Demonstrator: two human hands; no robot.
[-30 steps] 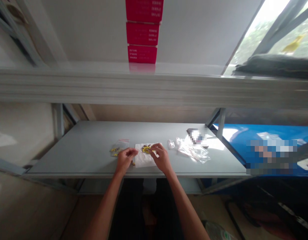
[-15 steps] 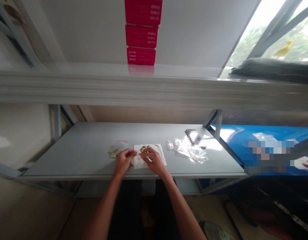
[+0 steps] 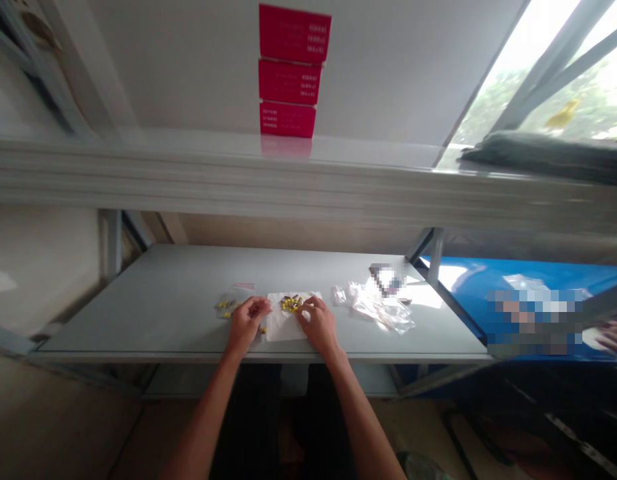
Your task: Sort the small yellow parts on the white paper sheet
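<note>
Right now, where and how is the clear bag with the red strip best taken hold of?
Probably by the red strip along its far edge, pinched from above and the far side. The clear bag appears to lie flat, its yellow pieces toward the left and near part, while the left hand crowds its near right side.

Streaming in through the window — washing it nearly white — and glaring off the clear bags toward the right edge of the surface. Dimming to deep shadow below the near edge. Softening the yellow pieces and lettering on the red boxes, pixelating a patch near the far right corner.
</note>
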